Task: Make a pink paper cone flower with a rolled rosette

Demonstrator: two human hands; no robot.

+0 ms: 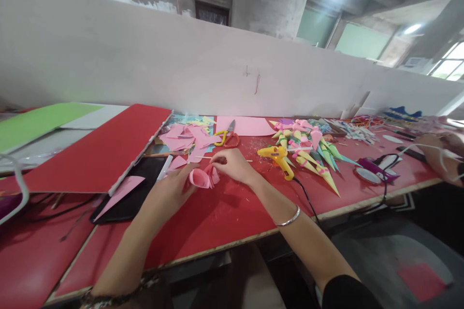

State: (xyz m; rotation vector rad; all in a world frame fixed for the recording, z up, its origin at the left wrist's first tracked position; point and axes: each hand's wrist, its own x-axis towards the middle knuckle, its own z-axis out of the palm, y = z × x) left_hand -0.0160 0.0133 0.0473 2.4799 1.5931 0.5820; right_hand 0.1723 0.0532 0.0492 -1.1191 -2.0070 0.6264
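Observation:
Rolled and curled pink paper is held between both hands, above the red tabletop. My left hand is closed on its left side, with part of the fingers behind the paper. From the right, my right hand pinches the paper's folded edge. Just past the hands lies a thin wooden stick. Beyond that are scissors with one yellow and one red handle, next to a pile of pink paper pieces. To the right of my right hand rests a yellow glue gun.
A heap of coloured paper cones lies right of the glue gun. On the left, a red board overlaps a black tray. A white partition closes off the back. Another person's hand is at far right.

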